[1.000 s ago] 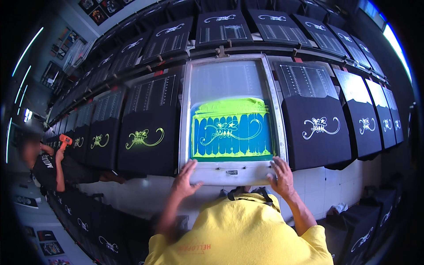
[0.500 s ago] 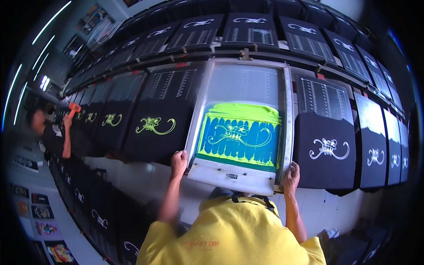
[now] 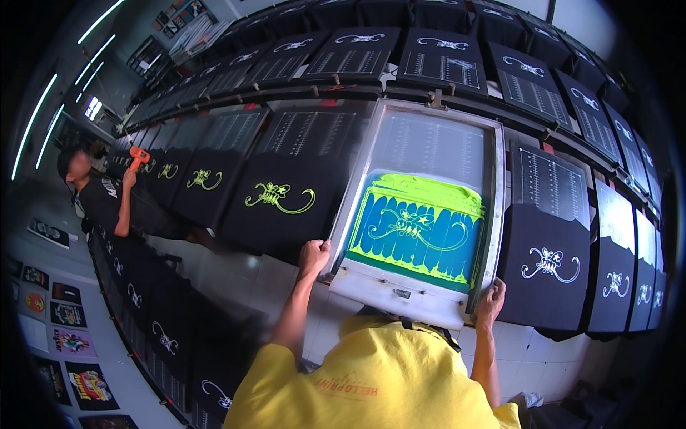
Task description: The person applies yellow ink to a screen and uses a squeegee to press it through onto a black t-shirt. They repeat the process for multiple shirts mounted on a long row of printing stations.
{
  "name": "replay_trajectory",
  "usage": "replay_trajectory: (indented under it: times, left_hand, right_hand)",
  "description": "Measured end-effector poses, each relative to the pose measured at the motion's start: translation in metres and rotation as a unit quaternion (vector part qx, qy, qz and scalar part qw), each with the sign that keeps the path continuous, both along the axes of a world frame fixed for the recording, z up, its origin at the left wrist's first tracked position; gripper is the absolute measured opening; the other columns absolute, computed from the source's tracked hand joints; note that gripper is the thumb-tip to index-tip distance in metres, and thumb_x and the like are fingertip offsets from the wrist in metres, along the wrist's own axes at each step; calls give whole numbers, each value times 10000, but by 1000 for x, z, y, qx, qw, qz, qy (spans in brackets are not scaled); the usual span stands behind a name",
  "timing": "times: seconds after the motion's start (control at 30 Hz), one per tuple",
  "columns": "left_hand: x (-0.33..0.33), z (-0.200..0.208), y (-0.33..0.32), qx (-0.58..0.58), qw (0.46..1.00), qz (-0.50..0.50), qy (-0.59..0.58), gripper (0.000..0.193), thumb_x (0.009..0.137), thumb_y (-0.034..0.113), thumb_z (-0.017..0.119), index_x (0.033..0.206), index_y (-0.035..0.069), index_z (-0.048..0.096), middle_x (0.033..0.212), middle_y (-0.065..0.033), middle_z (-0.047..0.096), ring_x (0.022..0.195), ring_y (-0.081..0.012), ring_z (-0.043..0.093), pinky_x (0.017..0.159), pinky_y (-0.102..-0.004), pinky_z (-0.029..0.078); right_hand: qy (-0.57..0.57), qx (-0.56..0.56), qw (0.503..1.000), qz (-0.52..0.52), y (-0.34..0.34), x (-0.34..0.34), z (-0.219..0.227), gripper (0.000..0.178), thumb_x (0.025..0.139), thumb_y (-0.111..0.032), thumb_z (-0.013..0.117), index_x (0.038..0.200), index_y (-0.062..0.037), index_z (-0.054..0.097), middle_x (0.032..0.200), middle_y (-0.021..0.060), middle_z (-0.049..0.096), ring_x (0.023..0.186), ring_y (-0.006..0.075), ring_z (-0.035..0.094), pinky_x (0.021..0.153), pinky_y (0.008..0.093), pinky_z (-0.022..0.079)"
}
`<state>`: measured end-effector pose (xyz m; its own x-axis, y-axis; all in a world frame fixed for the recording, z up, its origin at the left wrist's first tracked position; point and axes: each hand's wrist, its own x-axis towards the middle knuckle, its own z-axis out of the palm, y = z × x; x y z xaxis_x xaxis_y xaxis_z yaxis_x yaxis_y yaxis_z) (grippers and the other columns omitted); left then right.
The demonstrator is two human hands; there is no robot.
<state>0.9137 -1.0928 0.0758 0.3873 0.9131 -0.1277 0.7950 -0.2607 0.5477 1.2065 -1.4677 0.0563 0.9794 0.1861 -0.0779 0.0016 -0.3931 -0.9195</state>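
A screen-printing frame [image 3: 386, 287] lies in front of me over a printing board. Bright yellow-green ink [image 3: 429, 187] is banked across its blue-green mesh, with streaks below around a scroll-and-flower design. My left hand [image 3: 313, 259] is closed at the frame's lower left corner, beside a dark shirt [image 3: 286, 168] bearing the same design in yellow-green. At the lower right corner my right hand [image 3: 490, 304] has its fingers curled on the frame's edge; its inner fingers are partly hidden. What lies beneath the screen cannot be seen.
To the right, a black shirt [image 3: 547, 268] with a white print lies on its board. More shirts on boards run in rows behind and to the left. A co-worker at the left holds up an orange heat gun [image 3: 139, 154]. A rail [image 3: 314, 91] runs behind the frame.
The whole scene has shifted rightward and slightly down in the view. Both my hands stay at the frame's lower corners, and the ink looks the same.
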Motion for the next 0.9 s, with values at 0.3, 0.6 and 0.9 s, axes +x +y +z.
replay_trajectory:
  times: [0.3, 0.6, 0.9]
  left_hand:
    - [-5, -2, -5, -40, 985, 11, -166, 418, 920, 306, 604, 692, -41, 555, 547, -83, 465, 551, -121, 413, 518, -377, 360]
    - [-19, 14, -22, -49, 976, 10, -212, 376, 956, 262, 599, 750, -51, 573, 591, -5, 430, 593, -100, 384, 539, -331, 333]
    - [-23, -43, 8, -47, 962, 3, -269, 298, 945, 240, 593, 896, -44, 670, 689, -32, 578, 645, -112, 501, 599, -313, 419]
  right_hand:
    - [25, 71, 997, -8, -15, 8, 5, 252, 923, -48, 538, 1146, 24, 631, 843, 40, 645, 718, 88, 558, 648, 237, 461]
    - [14, 63, 997, -29, -27, 8, 18, 278, 889, -30, 560, 1137, 44, 659, 978, 116, 707, 859, 153, 648, 782, 282, 516]
    - [-28, 83, 995, -53, -11, -8, 4, 271, 880, -7, 557, 1123, 40, 666, 914, 55, 685, 778, 116, 605, 716, 243, 490]
